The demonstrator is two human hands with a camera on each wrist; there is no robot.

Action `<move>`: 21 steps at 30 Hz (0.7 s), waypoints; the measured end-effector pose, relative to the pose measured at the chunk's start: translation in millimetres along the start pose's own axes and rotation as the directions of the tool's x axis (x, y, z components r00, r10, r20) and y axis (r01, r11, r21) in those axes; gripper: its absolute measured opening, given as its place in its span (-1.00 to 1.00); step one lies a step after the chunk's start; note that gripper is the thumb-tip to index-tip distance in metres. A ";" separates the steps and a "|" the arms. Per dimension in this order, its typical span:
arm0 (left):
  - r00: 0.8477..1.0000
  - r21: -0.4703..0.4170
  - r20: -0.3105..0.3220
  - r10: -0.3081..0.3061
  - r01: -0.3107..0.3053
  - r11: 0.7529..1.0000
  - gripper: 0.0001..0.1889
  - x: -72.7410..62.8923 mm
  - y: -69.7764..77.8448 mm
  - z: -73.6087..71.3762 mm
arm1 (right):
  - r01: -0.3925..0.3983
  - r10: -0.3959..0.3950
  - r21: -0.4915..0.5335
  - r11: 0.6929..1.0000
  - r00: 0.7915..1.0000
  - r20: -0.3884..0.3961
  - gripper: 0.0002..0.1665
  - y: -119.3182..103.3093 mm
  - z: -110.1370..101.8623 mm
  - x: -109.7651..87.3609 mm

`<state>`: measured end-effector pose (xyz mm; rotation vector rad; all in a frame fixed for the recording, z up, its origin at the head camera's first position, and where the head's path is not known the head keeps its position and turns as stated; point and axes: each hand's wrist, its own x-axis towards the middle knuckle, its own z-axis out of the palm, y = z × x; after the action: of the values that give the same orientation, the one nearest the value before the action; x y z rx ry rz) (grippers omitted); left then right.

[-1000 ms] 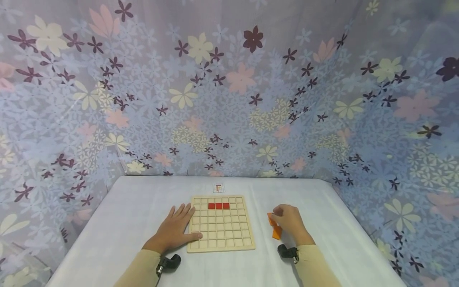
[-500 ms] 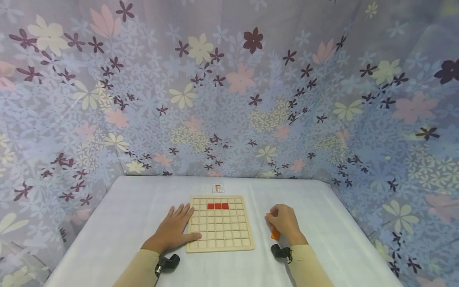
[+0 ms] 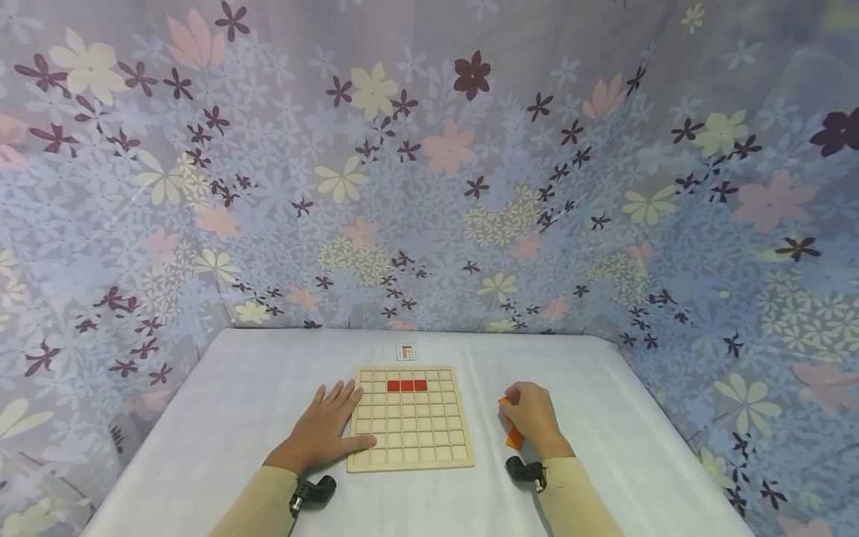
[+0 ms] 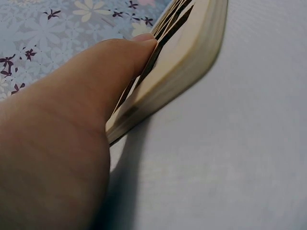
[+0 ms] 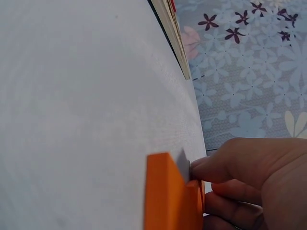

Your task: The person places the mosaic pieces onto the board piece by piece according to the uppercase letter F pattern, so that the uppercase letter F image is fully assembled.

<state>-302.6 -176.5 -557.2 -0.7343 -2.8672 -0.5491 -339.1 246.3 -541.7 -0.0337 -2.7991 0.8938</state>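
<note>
In the head view, a square wooden grid board (image 3: pixel 414 419) lies on the white table, with a row of red squares (image 3: pixel 406 385) in its upper part. My left hand (image 3: pixel 323 431) rests on the board's left side, fingers spread and thumb lying over its lower left cells; the left wrist view shows that thumb (image 4: pixel 127 55) on the rim. To the right of the board, my right hand (image 3: pixel 535 418) pinches an orange block (image 3: pixel 514 438) with thumb and curled fingers. From the right wrist, the near part of the orange block (image 5: pixel 165 191) is visible, its far end hidden by the fingers.
A small card (image 3: pixel 407 352) with a grid pattern in red and orange lies just behind the board. Flower-patterned curtains (image 3: pixel 429 186) hang behind and beside the white-covered table (image 3: pixel 268 365). A black wrist camera (image 3: pixel 523 471) sits at the right wrist.
My right hand has shifted slightly left at the orange block, covering more of it, then stays almost still. The left hand and the board keep their places.
</note>
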 end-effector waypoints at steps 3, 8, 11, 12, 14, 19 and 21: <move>1.000 0.022 0.018 -0.012 0.011 1.000 0.13 -0.4 1.5 0.1 | 0.004 -0.004 0.001 1.000 1.000 -0.002 -0.80 2.0 0.5 -1.3; 0.999 0.048 0.032 -0.010 0.008 0.999 0.14 1.9 3.0 1.8 | -0.026 0.026 0.009 1.000 1.000 -0.008 -0.76 1.8 -2.2 -4.0; 0.999 0.063 0.040 -0.014 0.012 0.998 0.15 4.1 3.7 0.5 | -0.034 0.034 0.009 0.999 0.999 -0.008 -0.75 -0.4 -3.8 -3.7; 0.999 0.069 0.042 -0.017 0.014 0.998 0.16 4.4 3.2 0.5 | -0.032 0.032 0.008 0.999 0.999 -0.007 -0.76 -1.1 -3.7 -3.2; 0.998 0.080 0.049 -0.026 0.022 0.997 0.16 4.9 1.4 0.7 | -0.024 0.024 0.008 1.000 1.000 -0.004 -0.76 -3.1 -3.1 -2.0; 0.998 0.090 0.045 -0.035 0.031 0.995 0.18 4.0 -4.0 3.9 | 0.019 -0.019 0.014 1.000 1.000 0.004 -0.76 -8.9 -1.7 -0.7; 0.999 0.085 0.042 -0.034 0.031 0.996 0.18 3.0 -4.6 3.9 | 0.048 -0.048 0.017 0.999 0.999 0.009 -0.74 -12.5 -0.4 -1.8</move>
<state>-307.6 -177.4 -561.7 -0.6962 -2.9266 -0.4184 -336.8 236.2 -534.5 0.0400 -2.7884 0.9090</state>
